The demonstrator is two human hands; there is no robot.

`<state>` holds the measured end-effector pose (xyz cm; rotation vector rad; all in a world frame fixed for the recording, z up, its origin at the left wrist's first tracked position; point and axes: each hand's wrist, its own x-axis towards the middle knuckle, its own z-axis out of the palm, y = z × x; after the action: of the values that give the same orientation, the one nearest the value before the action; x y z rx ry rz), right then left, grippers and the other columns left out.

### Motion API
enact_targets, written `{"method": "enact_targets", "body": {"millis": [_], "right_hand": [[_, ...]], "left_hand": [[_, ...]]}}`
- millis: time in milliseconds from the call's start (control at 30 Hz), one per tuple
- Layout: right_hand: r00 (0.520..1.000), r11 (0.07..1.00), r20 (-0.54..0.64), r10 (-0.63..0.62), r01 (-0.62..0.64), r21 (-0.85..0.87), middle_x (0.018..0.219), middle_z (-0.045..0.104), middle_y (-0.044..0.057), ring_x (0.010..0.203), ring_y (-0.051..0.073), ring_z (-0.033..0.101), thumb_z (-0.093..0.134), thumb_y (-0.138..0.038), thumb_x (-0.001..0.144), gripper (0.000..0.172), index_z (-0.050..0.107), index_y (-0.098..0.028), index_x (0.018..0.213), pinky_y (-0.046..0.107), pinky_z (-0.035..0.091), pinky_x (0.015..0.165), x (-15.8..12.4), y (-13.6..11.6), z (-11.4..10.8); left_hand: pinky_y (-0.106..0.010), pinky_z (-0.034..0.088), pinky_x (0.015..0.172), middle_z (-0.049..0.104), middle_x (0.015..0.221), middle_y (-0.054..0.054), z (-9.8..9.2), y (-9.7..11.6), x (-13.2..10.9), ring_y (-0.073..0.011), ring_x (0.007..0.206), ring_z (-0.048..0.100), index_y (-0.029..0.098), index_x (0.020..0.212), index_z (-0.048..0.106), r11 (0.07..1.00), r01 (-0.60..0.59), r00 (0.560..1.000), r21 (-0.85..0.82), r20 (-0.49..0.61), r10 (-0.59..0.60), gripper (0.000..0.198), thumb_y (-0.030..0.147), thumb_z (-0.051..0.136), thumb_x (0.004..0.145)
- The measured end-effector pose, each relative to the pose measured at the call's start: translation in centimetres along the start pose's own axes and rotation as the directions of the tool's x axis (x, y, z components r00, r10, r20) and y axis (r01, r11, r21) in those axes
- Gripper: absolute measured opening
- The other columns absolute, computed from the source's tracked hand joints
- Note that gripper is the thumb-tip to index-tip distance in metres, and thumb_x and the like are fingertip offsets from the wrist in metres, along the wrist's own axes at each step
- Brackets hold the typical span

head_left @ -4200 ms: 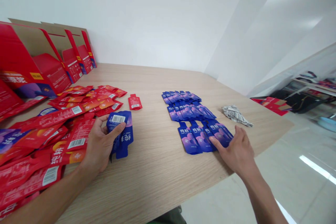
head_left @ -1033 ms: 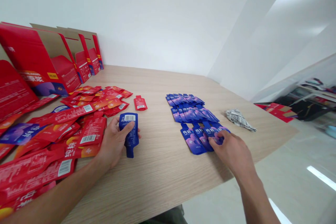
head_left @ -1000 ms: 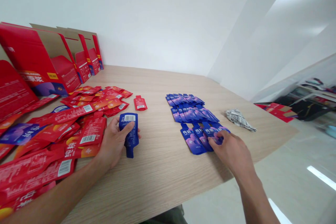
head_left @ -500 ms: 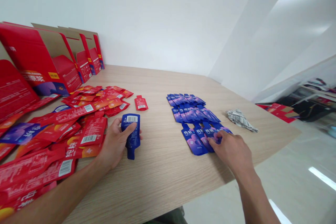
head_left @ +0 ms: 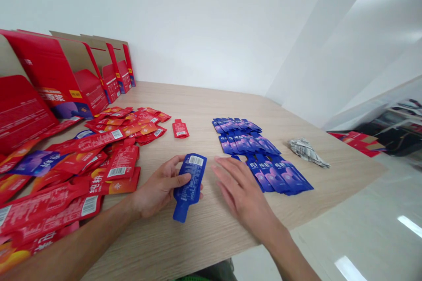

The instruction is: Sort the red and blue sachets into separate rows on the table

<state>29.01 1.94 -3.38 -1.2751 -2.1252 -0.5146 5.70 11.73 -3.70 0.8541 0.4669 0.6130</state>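
My left hand (head_left: 157,187) grips a blue pouch (head_left: 190,183), barcode side up, just above the wooden table (head_left: 211,232). My right hand (head_left: 242,193) hovers right beside it, fingers stretched out and apart, holding nothing. Behind and to the right of my right hand lie rows of blue pouches (head_left: 260,158), overlapped in three lines. A pile of red pouches (head_left: 79,162) spreads over the table's left side, close to my left forearm.
Open red cartons (head_left: 62,83) stand along the back left. One small red pouch (head_left: 180,128) lies alone mid-table. A crumpled printed wrapper (head_left: 308,151) sits near the right edge. The table's front edge drops to a shiny floor on the right.
My right hand has left the front row of blue pouches and moved left toward the held pouch. My left hand has carried the pouch to the right.
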Motion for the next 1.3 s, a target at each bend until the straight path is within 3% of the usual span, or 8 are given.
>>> {"method": "enact_targets", "body": {"millis": [233, 300, 400, 500, 667, 767, 933, 1300], "right_hand": [[0.981, 0.964, -0.078, -0.175, 0.187, 0.191, 0.128, 0.075, 0.011, 0.122, 0.027, 0.062, 0.062, -0.01, 0.103, 0.025, 0.067, -0.014, 0.128, 0.046, 0.054, 0.106, 1.9, -1.8, 2.2], [0.985, 0.96, -0.142, -0.103, 0.135, 0.244, 0.122, 0.077, 0.01, 0.115, 0.025, 0.065, 0.057, -0.009, 0.105, 0.025, 0.067, -0.016, 0.126, 0.043, 0.056, 0.101, 1.9, -1.6, 2.4], [0.968, 0.908, -0.124, 0.217, -0.153, 0.391, 0.103, 0.077, 0.004, 0.096, 0.018, 0.07, 0.056, -0.013, 0.106, 0.017, 0.07, -0.021, 0.113, 0.033, 0.057, 0.087, 2.0, -1.8, 2.0], [0.856, 0.691, 0.041, 0.515, -0.443, 0.571, 0.087, 0.074, 0.0, 0.077, 0.014, 0.069, 0.059, -0.027, 0.107, 0.014, 0.069, -0.022, 0.098, 0.026, 0.055, 0.071, 2.3, -2.4, 1.9], [0.774, 0.334, 0.299, 0.559, -0.54, 0.773, 0.088, 0.075, 0.0, 0.072, 0.017, 0.071, 0.058, -0.037, 0.105, 0.03, 0.053, -0.023, 0.13, 0.028, 0.059, 0.065, 2.2, -3.6, 2.8], [0.757, 0.483, 0.202, 0.622, -0.574, 0.661, 0.093, 0.073, 0.002, 0.078, 0.019, 0.072, 0.066, -0.036, 0.099, 0.034, 0.049, -0.023, 0.126, 0.031, 0.06, 0.068, 2.0, -4.5, 2.9], [0.88, 0.844, -0.048, 0.473, -0.437, 0.311, 0.126, 0.065, 0.013, 0.115, 0.028, 0.069, 0.077, -0.027, 0.089, 0.028, 0.061, -0.023, 0.111, 0.042, 0.062, 0.096, 1.6, -5.7, 2.1], [0.887, 0.892, -0.099, 0.451, -0.443, 0.093, 0.117, 0.069, 0.012, 0.107, 0.027, 0.07, 0.066, -0.027, 0.092, 0.021, 0.06, -0.023, 0.112, 0.042, 0.061, 0.093, 0.0, -4.1, 0.4]], "left_hand": [[-0.039, 0.067, 0.071, 0.078, 0.095, -0.007, -0.1, -0.6, -0.3, -0.0229, 0.077, 0.077, 0.019, 0.125, 0.066, 0.995, 0.092, 0.983, 0.031, 0.156, -0.095, 0.06, 0.041, 0.095, 0.077], [-0.037, 0.063, 0.064, 0.077, 0.087, -0.01, -0.4, -0.6, -0.2, -0.0246, 0.071, 0.076, 0.016, 0.115, 0.068, 0.987, 0.112, 0.977, 0.116, 0.168, -0.131, 0.057, 0.063, 0.081, 0.086], [-0.025, 0.045, 0.047, 0.07, 0.069, -0.009, -0.6, -0.7, 0.0, -0.0166, 0.051, 0.062, 0.013, 0.093, 0.069, 0.934, 0.008, 0.992, 0.356, 0.114, -0.052, 0.076, 0.087, 0.05, 0.092], [-0.022, 0.034, 0.048, 0.059, 0.065, -0.003, -0.2, -0.7, -0.1, -0.0101, 0.053, 0.048, 0.014, 0.078, 0.066, 0.812, -0.224, 0.974, 0.54, 0.095, 0.205, 0.073, 0.084, 0.051, 0.093], [-0.021, 0.038, 0.048, 0.061, 0.066, 0.001, 0.8, -0.7, -0.3, -0.01, 0.053, 0.051, 0.016, 0.093, 0.068, 0.861, -0.263, 0.964, 0.436, 0.074, 0.257, 0.047, 0.06, 0.082, 0.086], [-0.024, 0.047, 0.047, 0.068, 0.063, -0.004, 0.7, -1.0, -0.1, -0.015, 0.05, 0.062, 0.015, 0.087, 0.068, 0.913, -0.176, 0.983, 0.369, 0.01, 0.185, 0.046, 0.06, 0.082, 0.086], [-0.027, 0.058, 0.056, 0.076, 0.074, -0.008, 0.4, -1.6, 0.3, -0.0171, 0.058, 0.069, 0.012, 0.082, 0.076, 0.946, -0.16, 0.984, 0.281, -0.028, 0.175, 0.047, 0.057, 0.089, 0.079], [-0.027, 0.058, 0.064, 0.08, 0.079, -0.01, 0.9, -2.1, 0.0, -0.017, 0.064, 0.072, 0.013, 0.093, 0.081, 0.947, -0.116, 0.989, 0.301, 0.122, 0.083, 0.047, 0.059, 0.082, 0.087]]}}
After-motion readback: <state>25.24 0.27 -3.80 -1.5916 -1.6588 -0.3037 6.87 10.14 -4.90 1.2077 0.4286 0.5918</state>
